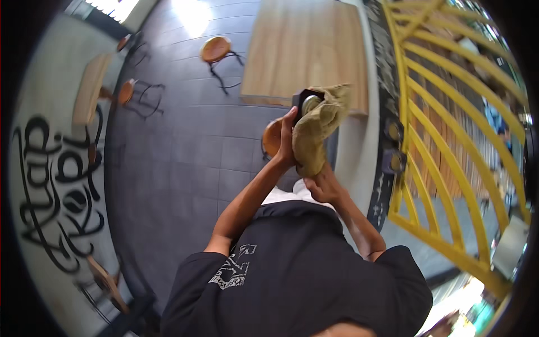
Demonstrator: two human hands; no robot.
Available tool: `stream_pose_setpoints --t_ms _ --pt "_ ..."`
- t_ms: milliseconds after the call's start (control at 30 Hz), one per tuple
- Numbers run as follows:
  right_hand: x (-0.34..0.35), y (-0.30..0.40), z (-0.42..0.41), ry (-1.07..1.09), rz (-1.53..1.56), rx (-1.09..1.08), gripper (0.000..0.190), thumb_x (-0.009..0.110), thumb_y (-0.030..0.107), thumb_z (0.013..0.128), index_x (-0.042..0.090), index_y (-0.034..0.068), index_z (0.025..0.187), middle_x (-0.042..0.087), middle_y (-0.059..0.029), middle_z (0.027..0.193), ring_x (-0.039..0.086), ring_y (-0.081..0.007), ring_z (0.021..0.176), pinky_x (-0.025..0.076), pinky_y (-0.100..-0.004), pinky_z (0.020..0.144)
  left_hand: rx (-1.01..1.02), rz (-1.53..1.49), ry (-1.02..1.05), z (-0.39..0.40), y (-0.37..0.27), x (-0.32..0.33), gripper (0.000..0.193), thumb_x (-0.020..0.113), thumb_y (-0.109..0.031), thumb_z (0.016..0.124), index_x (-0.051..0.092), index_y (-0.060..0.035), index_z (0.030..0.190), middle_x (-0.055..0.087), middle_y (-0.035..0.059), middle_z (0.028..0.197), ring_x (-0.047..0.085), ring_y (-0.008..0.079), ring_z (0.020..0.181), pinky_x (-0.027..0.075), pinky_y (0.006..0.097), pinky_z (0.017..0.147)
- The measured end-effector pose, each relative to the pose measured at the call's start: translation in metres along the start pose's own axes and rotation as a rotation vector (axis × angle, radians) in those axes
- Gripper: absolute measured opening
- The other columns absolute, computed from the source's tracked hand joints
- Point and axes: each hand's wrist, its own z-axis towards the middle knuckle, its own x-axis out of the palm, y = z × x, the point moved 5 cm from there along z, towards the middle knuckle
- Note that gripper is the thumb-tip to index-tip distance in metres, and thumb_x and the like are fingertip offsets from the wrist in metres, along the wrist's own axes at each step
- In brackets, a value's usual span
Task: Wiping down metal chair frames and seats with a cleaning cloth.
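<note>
My left hand (287, 137) grips a black angular object (298, 101) from its left side, thumb along the edge. A pale round part (310, 103) shows inside that object; what it is, I cannot tell. An olive-tan cloth (318, 126) lies bunched against the object and hangs down towards me. At the cloth's lower end is my right hand (326, 185), fingers curled, with the cloth covering part of it. Both hands are in front of my waist, above a round wooden stool seat (273, 137) that they partly hide.
A light wooden table (303, 50) stands ahead, beside a pale ledge (356, 156). Yellow metal railings (438, 147) run along the right. Another stool (215, 49) is on the grey tiled floor (189, 160). The left wall (54, 97) bears large black lettering, with a wooden wall table (90, 90) nearby.
</note>
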Motion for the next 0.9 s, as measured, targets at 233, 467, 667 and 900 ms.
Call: stream_pose_setpoints --t_ms 233,467,667,900 --pt "0.040 0.043 0.125 -0.352 -0.329 -0.420 0.034 0.064 0.004 0.074 0.064 0.004 0.107 0.062 -0.0141 0.113 0.061 -0.0321 0.099 0.049 -0.0409 0.085 0.425 0.200 -0.219 -0.082 -0.102 -0.028 0.062 0.037 -0.054 0.096 0.047 -0.0043 0.132 0.060 0.0060 0.115 0.058 0.0177 0.106 0.044 0.0320 0.096" --pt "0.185 0.028 0.163 -0.102 0.573 0.133 0.043 0.041 0.018 0.096 0.041 0.000 0.136 0.049 -0.0144 0.133 0.047 -0.0265 0.123 0.038 -0.0370 0.103 0.583 0.241 -0.194 -0.129 -0.139 -0.119 0.051 0.039 -0.034 0.098 0.026 -0.0160 0.143 0.035 0.0066 0.135 0.038 0.0171 0.117 0.030 0.0282 0.103" --pt "0.239 0.043 0.196 -0.044 0.621 0.008 0.041 0.044 0.021 0.097 0.043 0.003 0.134 0.052 -0.0136 0.127 0.051 -0.0249 0.117 0.042 -0.0364 0.097 0.791 0.535 -0.221 -0.183 -0.195 -0.128 0.055 0.039 -0.036 0.098 0.022 -0.0153 0.146 0.032 0.0079 0.139 0.034 0.0189 0.127 0.026 0.0322 0.108" --pt "0.299 0.099 0.158 -0.040 0.637 0.123 0.046 0.041 0.027 0.101 0.033 0.005 0.140 0.045 -0.0130 0.133 0.046 -0.0226 0.121 0.041 -0.0345 0.097 0.708 0.621 -0.291 -0.219 -0.236 -0.163 0.054 0.037 -0.038 0.099 0.021 -0.0125 0.144 0.031 0.0104 0.138 0.032 0.0220 0.127 0.026 0.0322 0.107"
